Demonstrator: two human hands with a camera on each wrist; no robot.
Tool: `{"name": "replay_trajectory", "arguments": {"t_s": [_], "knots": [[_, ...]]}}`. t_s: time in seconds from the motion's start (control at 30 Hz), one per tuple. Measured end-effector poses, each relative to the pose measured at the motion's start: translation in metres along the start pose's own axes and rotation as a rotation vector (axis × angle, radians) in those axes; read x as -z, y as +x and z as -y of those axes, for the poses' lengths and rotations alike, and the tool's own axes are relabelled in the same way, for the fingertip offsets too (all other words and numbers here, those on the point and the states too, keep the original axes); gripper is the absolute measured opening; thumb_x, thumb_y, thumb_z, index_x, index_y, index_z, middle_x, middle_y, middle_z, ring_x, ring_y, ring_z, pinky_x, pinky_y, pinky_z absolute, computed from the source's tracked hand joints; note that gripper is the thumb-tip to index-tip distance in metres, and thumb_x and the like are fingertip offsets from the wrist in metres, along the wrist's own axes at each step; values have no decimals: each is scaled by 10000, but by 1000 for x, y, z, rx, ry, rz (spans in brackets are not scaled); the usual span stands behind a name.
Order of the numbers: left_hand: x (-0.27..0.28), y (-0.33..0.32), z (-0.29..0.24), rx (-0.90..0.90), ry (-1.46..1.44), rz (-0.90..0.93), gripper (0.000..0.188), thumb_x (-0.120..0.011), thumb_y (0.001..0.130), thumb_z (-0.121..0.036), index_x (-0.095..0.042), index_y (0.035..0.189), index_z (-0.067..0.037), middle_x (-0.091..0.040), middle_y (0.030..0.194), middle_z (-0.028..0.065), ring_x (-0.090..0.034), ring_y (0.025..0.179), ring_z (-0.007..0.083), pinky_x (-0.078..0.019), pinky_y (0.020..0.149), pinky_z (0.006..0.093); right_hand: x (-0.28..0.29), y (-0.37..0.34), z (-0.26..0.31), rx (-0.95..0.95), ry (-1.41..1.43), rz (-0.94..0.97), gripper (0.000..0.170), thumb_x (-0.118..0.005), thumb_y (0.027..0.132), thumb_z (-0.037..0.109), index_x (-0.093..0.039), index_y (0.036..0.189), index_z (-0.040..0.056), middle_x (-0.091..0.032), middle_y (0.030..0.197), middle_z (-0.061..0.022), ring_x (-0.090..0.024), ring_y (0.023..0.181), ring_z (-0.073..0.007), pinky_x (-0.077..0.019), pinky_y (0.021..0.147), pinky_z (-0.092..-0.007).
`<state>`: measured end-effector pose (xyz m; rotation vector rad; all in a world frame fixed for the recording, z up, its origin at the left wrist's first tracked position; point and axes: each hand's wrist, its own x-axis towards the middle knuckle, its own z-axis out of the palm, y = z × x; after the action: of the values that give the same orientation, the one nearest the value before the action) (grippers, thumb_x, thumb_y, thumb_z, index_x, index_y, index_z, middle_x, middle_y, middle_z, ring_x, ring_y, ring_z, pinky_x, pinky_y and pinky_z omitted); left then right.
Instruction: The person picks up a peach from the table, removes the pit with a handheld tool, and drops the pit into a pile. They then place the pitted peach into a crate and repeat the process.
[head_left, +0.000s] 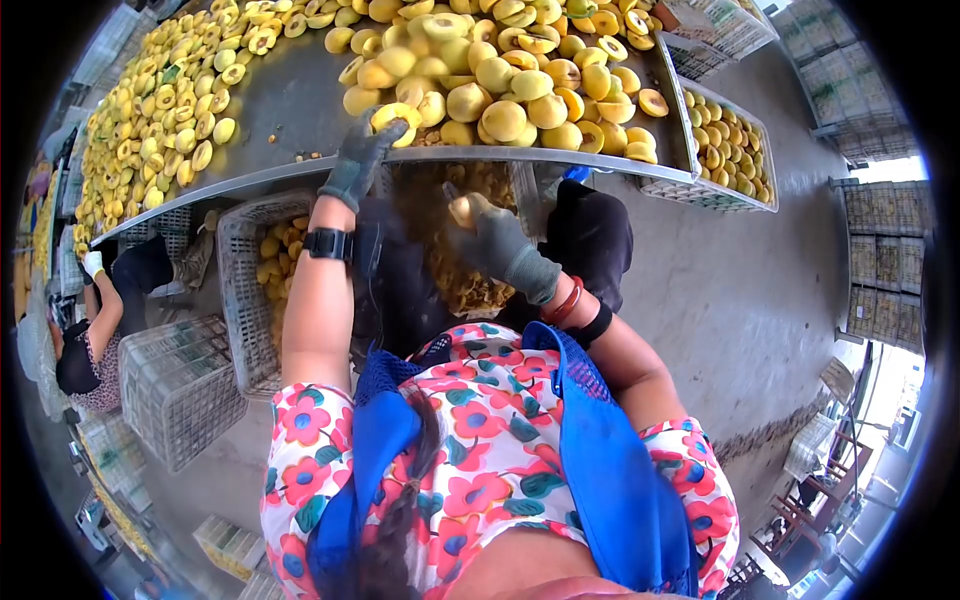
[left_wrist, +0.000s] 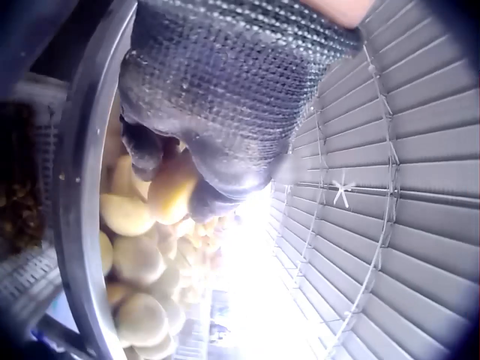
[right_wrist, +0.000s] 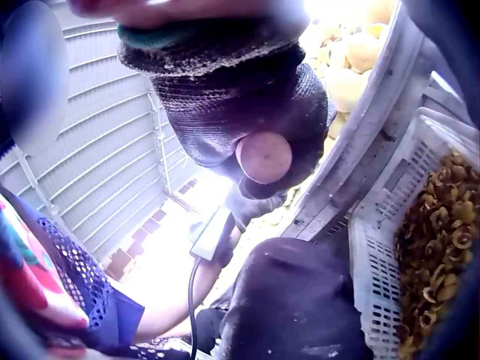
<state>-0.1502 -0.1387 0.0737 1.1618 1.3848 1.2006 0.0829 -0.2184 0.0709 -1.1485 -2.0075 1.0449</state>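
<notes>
My gloved left hand [head_left: 358,165] is at the metal table's front edge and grips a yellow peach half [head_left: 397,122]. In the left wrist view, the fingers of the left hand [left_wrist: 217,105] curl around the peach [left_wrist: 172,187]. My gloved right hand [head_left: 497,245], lower and to the right, holds a small tool [head_left: 460,207] over a crate of scraps. The round, light-coloured handle end [right_wrist: 264,157] pokes out of the right fist [right_wrist: 251,112] in the right wrist view. Most of the tool is hidden by the glove.
Peaches [head_left: 505,120] heap on the table [head_left: 290,85] ahead, with many halves [head_left: 180,120] spread to the left. Crates of peaches stand left [head_left: 245,300] and right [head_left: 775,185]. Pits and scraps [right_wrist: 442,247] fill a crate between my knees. Another person [head_left: 95,340] works at far left.
</notes>
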Motion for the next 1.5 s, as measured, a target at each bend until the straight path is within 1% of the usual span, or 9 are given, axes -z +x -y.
{"name": "replay_trajectory", "arguments": {"t_s": [0.1, 0.2, 0.4, 0.67, 0.9, 1.1, 1.3, 1.4, 1.5], "knots": [[-21, -35, -28, 86, -111, 28, 379, -650, 866, -268, -535, 1165, -67, -597, 975, 34, -578, 878, 118, -493, 676, 235, 6, 6, 19, -38, 102, -50, 210, -618, 841, 161, -528, 961, 14, -627, 754, -195, -647, 683, -294, -484, 607, -382], [-37, -56, -31, -54, -175, 42, 355, -610, 894, -265, -514, 1173, -67, -595, 942, 39, -571, 866, 97, -479, 641, 213, 6, 10, 21, 38, 189, -115, 281, -652, 817, 170, -519, 988, -9, -605, 816, -268, -593, 810, -457, -475, 642, -447], [-59, -73, -26, -376, 6, 10, 340, -484, 958, -241, -535, 1201, -8, -589, 1147, 120, -571, 1016, 182, -458, 889, 318, 11, 3, 25, 71, 199, -168, 232, -624, 822, 124, -511, 978, -4, -602, 796, -272, -595, 798, -457, -478, 629, -443], [-82, -95, -34, -644, 341, -198, 384, -461, 956, -228, -457, 1256, 11, -566, 1171, 171, -557, 1069, 274, -433, 939, 346, 6, 0, 22, 17, 418, -151, 194, -576, 839, 67, -531, 1008, -18, -633, 798, -183, -640, 736, -321, -493, 641, -358], [-86, -97, -35, -550, 188, -112, 416, -480, 945, -248, -444, 1256, 25, -532, 1196, 188, -544, 1083, 286, -424, 950, 358, 30, -3, 45, -363, 908, 192, 154, -518, 906, 129, -557, 999, 12, -561, 704, -21, -542, 534, -117, -434, 477, -218], [-77, -90, -34, -524, 70, 14, 425, -495, 940, -266, -456, 1247, 25, -528, 1192, 168, -531, 1087, 261, -412, 966, 355, 55, -2, 51, -486, 1175, 466, 139, -534, 907, 189, -543, 883, 52, -517, 636, -6, -491, 468, -93, -394, 404, -225], [-78, -91, -30, -556, 86, -12, 428, -504, 937, -269, -456, 1251, 19, -534, 1191, 151, -525, 1099, 249, -409, 973, 351, 37, -1, 46, -307, 896, 280, 124, -550, 901, 173, -538, 856, 59, -515, 637, -9, -491, 466, -99, -390, 397, -228], [-77, -93, -29, -547, 76, 2, 417, -506, 936, -254, -458, 1251, 15, -536, 1194, 146, -523, 1105, 246, -414, 972, 346, 48, 0, 44, -501, 1180, 487, 131, -553, 901, 172, -547, 874, 45, -525, 641, -10, -490, 469, -100, -392, 399, -230], [-77, -93, -28, -505, 46, 52, 398, -503, 936, -239, -467, 1243, 13, -539, 1199, 140, -526, 1104, 235, -426, 960, 332, 52, -1, 49, -448, 1012, 515, 141, -557, 899, 178, -557, 876, 39, -523, 635, -9, -488, 466, -95, -386, 396, -224]]}}
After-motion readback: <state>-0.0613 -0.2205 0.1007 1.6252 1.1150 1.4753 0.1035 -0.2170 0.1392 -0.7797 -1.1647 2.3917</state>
